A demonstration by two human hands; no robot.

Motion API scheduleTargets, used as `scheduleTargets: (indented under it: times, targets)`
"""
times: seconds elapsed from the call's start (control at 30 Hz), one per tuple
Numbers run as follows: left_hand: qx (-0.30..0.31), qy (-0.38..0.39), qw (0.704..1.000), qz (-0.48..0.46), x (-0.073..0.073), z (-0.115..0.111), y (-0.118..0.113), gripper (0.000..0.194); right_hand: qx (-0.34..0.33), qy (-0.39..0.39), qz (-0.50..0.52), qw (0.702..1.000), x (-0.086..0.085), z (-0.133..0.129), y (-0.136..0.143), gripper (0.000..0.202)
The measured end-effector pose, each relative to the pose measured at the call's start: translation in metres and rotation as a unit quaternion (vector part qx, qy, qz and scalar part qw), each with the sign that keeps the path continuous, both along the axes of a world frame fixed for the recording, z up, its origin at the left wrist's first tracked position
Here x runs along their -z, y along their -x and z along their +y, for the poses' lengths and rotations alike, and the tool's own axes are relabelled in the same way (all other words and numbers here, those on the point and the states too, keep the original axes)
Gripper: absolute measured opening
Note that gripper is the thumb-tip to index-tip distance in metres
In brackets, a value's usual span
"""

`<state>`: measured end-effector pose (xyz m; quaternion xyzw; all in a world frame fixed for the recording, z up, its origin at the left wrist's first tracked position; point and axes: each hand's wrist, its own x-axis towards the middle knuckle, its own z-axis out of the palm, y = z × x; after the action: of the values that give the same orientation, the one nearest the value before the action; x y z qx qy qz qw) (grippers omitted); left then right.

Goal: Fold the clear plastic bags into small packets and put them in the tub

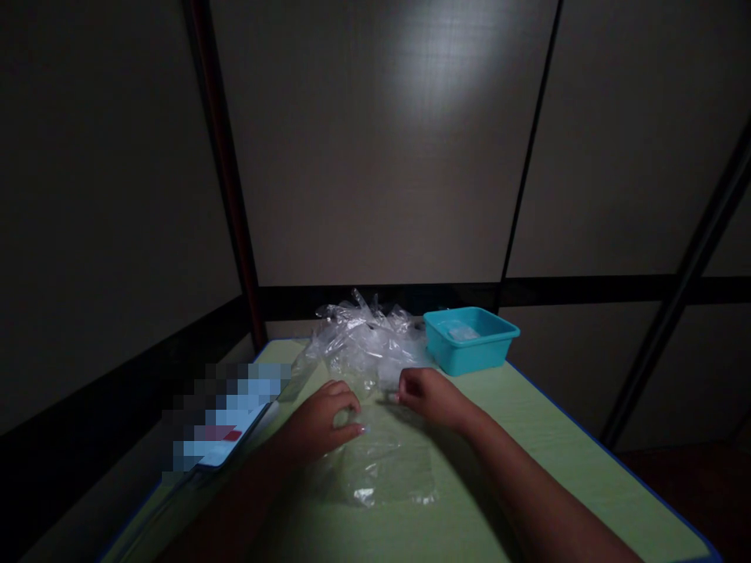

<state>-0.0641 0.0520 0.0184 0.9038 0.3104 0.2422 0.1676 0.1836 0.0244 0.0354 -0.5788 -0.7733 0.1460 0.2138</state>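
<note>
A clear plastic bag (387, 473) lies spread on the table below my two hands. My left hand (328, 414) is over its left side, thumb and fingers curved and apart, with a gap between them. To the right, my right hand (425, 395) has its fingers curled closed near the bag's upper part. What those fingers pinch, if anything, is too small and dim to tell. Just beyond both hands is a crumpled heap of clear plastic bags (369, 336). A whitish patch of plastic (390, 374) shows beside my right fingers.
A turquoise plastic basket (478, 356) stands at the table's far right, with a clear-and-white packet (463, 333) inside. Along the left edge leans a lit, partly pixelated phone or tablet (226, 446). The green table (563, 461) has a blue edge; dark-framed panels (381, 156) rise behind it.
</note>
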Motion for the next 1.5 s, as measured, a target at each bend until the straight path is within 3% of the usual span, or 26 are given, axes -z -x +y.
scheduleTargets:
  times: [0.13, 0.4, 0.6, 0.77, 0.9, 1.07, 1.27, 1.5]
  targets:
    - [-0.038, 0.015, 0.999, 0.023, 0.007, 0.001, 0.001, 0.026, -0.073, 0.049, -0.026, 0.996, 0.009, -0.008, 0.016, 0.020]
    - [-0.109, 0.053, 0.993, -0.006, 0.008, 0.007, 0.002, 0.022, -0.071, 0.088, -0.076, 0.991, 0.010, -0.009, 0.015, 0.027]
    - [-0.027, 0.081, 0.996, -0.016, -0.004, 0.002, 0.007, 0.037, -0.093, 0.142, -0.076, 0.983, 0.001, -0.011, 0.007, 0.026]
    - [0.027, 0.081, 0.996, 0.009, -0.014, -0.004, 0.012, 0.057, -0.110, 0.113, -0.027, 0.987, -0.002, -0.011, 0.006, 0.017]
    - [0.053, 0.089, 0.994, 0.040, -0.010, -0.006, 0.009, 0.048, -0.132, 0.111, -0.006, 0.985, 0.005, -0.009, 0.010, 0.017]
    - [0.066, 0.068, 0.995, 0.022, -0.002, -0.002, 0.007, 0.008, -0.124, 0.128, -0.012, 0.984, 0.009, -0.009, 0.015, 0.017]
    - [0.041, 0.059, 0.997, -0.039, 0.006, 0.012, 0.009, 0.017, -0.124, 0.202, -0.011, 0.972, 0.003, -0.014, 0.015, 0.019]
    - [-0.062, 0.058, 0.992, -0.094, 0.013, 0.017, 0.004, 0.019, -0.150, 0.254, -0.008, 0.956, -0.003, -0.023, 0.014, 0.022]
